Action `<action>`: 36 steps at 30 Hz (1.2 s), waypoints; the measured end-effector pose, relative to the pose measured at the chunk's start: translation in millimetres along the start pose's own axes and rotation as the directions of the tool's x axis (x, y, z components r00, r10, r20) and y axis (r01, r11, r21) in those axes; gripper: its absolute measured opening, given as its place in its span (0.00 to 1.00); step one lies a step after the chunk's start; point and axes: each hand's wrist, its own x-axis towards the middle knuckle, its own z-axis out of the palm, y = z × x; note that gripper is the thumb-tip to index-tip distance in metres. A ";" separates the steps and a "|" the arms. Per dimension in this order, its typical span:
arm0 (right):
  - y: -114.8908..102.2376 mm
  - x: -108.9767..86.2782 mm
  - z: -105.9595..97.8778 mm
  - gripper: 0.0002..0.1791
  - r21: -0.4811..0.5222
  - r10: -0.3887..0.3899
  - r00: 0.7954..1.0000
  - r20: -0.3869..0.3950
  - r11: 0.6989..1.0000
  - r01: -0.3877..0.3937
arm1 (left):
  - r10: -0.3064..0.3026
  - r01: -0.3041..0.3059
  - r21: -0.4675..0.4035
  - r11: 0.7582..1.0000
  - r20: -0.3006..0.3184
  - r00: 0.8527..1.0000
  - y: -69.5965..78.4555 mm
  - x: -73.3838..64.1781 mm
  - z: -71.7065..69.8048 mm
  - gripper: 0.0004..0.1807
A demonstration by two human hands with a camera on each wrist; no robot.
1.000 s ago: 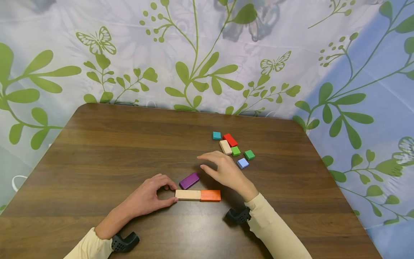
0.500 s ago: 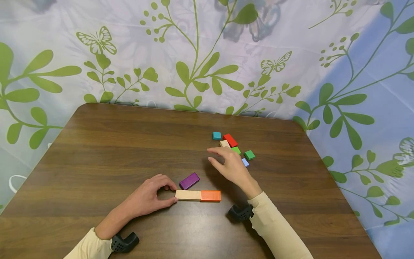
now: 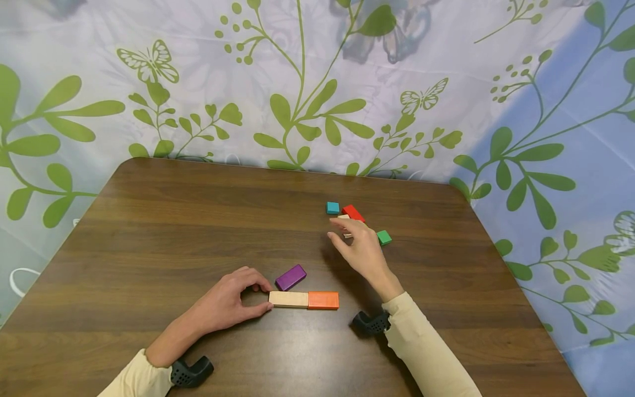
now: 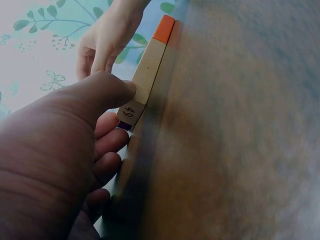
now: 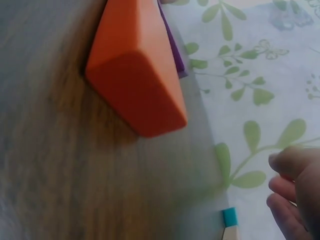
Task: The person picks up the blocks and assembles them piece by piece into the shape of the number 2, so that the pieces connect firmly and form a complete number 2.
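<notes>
One plain wooden block (image 3: pixel 289 299) is pinched at its left end by the left hand (image 3: pixel 230 300); one orange block (image 3: pixel 323 300) is butted against its other end, one purple block (image 3: pixel 290 277) laid aslant just beyond. The right hand (image 3: pixel 362 249) is held, fingers loosely bent and released, over a cluster — one teal block (image 3: pixel 332 208), one red block (image 3: pixel 353 213), one green block (image 3: pixel 384 237), one pale block (image 3: pixel 344 216) part-covered. Most room is left on the table (image 3: pixel 173 231) leftward, short of its edge.

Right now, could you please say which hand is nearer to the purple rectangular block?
Left: the left hand is just left of the purple block; the right hand is farther away, near the square green block.
</notes>
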 end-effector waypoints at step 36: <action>37.1 -3.8 4.3 0.18 -0.208 0.195 0.978 -0.077 0.956 -0.207 | 0.010 -0.010 -0.004 1.000 -0.008 1.000 -0.2 0.3 -0.6 0.13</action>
